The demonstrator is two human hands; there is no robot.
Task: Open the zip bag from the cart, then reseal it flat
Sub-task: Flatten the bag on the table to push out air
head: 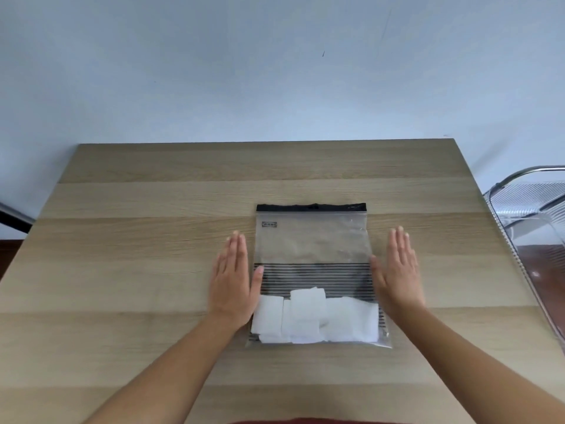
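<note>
A clear zip bag (313,246) with a black zip strip along its far edge and black stripes on its lower half lies flat on the wooden table (137,270). Several white folded pads (315,319) sit inside at the near end. My left hand (234,280) rests flat on the table along the bag's left edge, its thumb touching the bag. Along the right edge lies my right hand (397,270), also flat with fingers straight. Neither hand holds anything.
A wire-mesh cart (532,215) with a chrome frame stands just off the table's right edge. A pale wall rises behind the table's far edge. A dark object pokes in at the far left.
</note>
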